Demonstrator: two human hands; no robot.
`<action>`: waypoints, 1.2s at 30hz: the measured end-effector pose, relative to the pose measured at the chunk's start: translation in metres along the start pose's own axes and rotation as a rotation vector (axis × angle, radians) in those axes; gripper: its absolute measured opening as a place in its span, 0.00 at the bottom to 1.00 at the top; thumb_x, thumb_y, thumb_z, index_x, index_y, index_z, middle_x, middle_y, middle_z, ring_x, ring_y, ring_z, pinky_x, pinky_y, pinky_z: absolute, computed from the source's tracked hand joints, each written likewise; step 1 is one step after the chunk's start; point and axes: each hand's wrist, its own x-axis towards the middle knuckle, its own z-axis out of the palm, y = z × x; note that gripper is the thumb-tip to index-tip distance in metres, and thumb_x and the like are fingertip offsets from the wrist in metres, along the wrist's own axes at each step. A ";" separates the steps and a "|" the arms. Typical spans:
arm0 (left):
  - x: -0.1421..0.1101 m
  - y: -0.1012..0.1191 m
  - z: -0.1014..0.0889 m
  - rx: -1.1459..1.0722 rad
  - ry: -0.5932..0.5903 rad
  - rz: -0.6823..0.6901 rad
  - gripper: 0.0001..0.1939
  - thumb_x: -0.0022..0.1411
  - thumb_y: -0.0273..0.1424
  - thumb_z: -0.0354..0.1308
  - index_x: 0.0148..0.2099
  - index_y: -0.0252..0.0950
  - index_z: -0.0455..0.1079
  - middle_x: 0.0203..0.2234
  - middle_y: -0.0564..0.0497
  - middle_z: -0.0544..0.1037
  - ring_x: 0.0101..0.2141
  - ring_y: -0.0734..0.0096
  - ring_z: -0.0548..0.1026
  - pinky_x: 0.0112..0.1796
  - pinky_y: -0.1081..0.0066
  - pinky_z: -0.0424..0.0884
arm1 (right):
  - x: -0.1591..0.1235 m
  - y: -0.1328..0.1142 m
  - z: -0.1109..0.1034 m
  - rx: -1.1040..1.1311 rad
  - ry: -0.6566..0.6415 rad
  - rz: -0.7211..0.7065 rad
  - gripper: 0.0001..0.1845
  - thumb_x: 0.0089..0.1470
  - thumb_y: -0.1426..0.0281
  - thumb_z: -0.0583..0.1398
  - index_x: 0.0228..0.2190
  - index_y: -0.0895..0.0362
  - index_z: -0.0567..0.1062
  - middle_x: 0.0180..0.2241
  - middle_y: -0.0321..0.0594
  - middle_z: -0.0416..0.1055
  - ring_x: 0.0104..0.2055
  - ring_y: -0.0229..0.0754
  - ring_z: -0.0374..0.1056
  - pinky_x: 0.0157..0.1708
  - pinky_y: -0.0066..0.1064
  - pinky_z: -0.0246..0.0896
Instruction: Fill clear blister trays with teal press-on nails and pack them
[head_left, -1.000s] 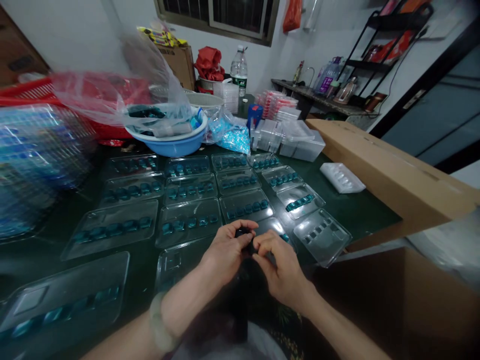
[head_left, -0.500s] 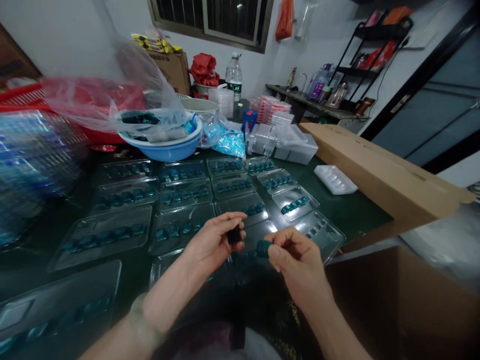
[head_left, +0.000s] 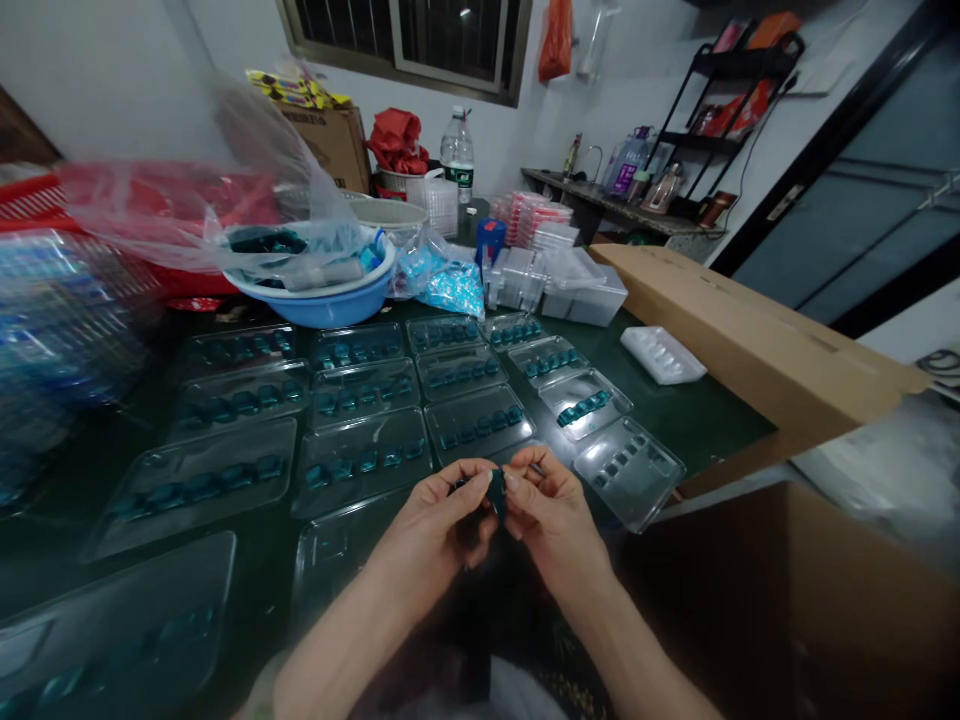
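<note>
My left hand [head_left: 441, 522] and my right hand [head_left: 546, 520] meet at the near edge of the dark green table [head_left: 712, 420], fingers pinched together on a small teal and black piece [head_left: 495, 488]. Beyond the hands, several clear plastic blister trays [head_left: 360, 460] lie in rows, most holding a line of small teal pieces. One clear tray [head_left: 628, 458] just right of my right hand has bare slots. Part of a tray under my hands is hidden by them.
A blue basin [head_left: 330, 300] covered by a clear bag stands at the back, beside a bag of teal bits [head_left: 448, 282] and stacked clear boxes [head_left: 581, 285]. A long cardboard flap [head_left: 750, 330] runs along the right; an open carton [head_left: 795, 590] sits near right. Blurred tray stacks [head_left: 52, 330] fill the left.
Half a second ago my hands were apart, the left on a dark piece and the right on a teal piece; now both have come together on the piece. The view drifted slightly.
</note>
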 end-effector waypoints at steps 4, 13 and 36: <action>-0.001 -0.005 -0.003 -0.033 0.022 -0.057 0.08 0.53 0.33 0.57 0.29 0.36 0.61 0.18 0.56 0.63 0.17 0.81 0.61 0.14 0.80 0.49 | 0.000 0.002 0.001 0.011 0.001 0.003 0.11 0.44 0.71 0.63 0.30 0.55 0.64 0.21 0.29 0.62 0.18 0.27 0.54 0.16 0.20 0.47; -0.003 -0.015 -0.005 0.208 0.069 0.032 0.09 0.49 0.32 0.61 0.26 0.35 0.62 0.11 0.58 0.62 0.12 0.83 0.55 0.13 0.80 0.47 | -0.003 0.005 0.000 0.019 -0.004 0.040 0.11 0.42 0.71 0.63 0.26 0.56 0.65 0.24 0.31 0.64 0.21 0.30 0.58 0.19 0.21 0.50; 0.008 -0.011 0.001 0.115 0.009 -0.134 0.13 0.55 0.38 0.53 0.30 0.32 0.68 0.21 0.54 0.63 0.17 0.81 0.61 0.13 0.79 0.48 | -0.013 -0.036 -0.036 -1.015 -0.044 -0.538 0.08 0.48 0.72 0.58 0.35 0.55 0.71 0.29 0.37 0.68 0.28 0.35 0.64 0.29 0.28 0.60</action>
